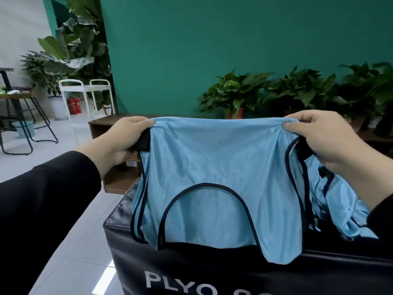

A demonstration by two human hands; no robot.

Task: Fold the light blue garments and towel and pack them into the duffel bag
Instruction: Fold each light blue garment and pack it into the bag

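Note:
A light blue sleeveless vest (217,167) with dark trim hangs upside down in the air, its neckline and armholes pointing down. My left hand (125,137) pinches its upper left corner and my right hand (319,137) pinches the upper right corner, stretching the top edge between them. The vest's lower end drapes over a black padded box (191,271) with white lettering. More light blue fabric (344,207) lies crumpled on the box at the right, behind my right arm. No duffel bag is in view.
A low wooden shelf unit (119,177) stands behind the box at left. Potted plants (240,92) line the green wall. A white cart (85,96), stools (25,116) and a table stand on the tiled floor at the far left.

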